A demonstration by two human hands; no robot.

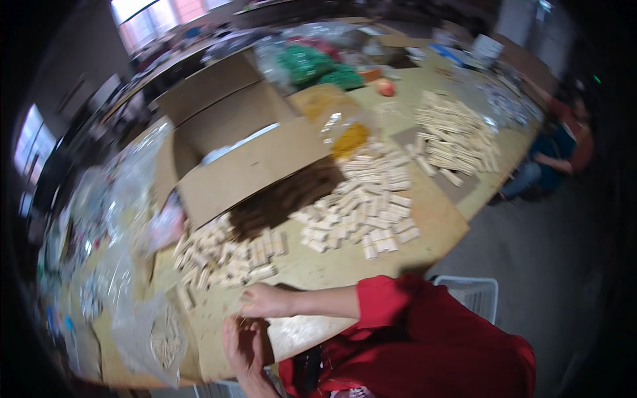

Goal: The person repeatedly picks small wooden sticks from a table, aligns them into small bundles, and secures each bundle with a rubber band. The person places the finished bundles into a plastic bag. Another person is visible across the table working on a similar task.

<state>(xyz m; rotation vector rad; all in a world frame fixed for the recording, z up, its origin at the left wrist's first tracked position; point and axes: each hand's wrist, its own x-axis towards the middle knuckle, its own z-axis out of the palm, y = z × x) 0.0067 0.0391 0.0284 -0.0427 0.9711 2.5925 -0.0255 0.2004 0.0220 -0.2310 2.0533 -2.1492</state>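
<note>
Yellowish tabletop [312,266], on which pale sticks [361,215] are heaped at centre; at lower centre, the right hand [265,300] is curled, the left hand [243,346] loosely cupped; whether anything is held cannot be told

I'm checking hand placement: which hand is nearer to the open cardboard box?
Right: the right hand is on the near side of the cardboard box, apart from it; the left hand is lower in the picture, farther from it.

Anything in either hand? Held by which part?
Can't tell: left hand and right hand are close together and blurred; no held item shows clearly, so neither does a hold point.
</note>
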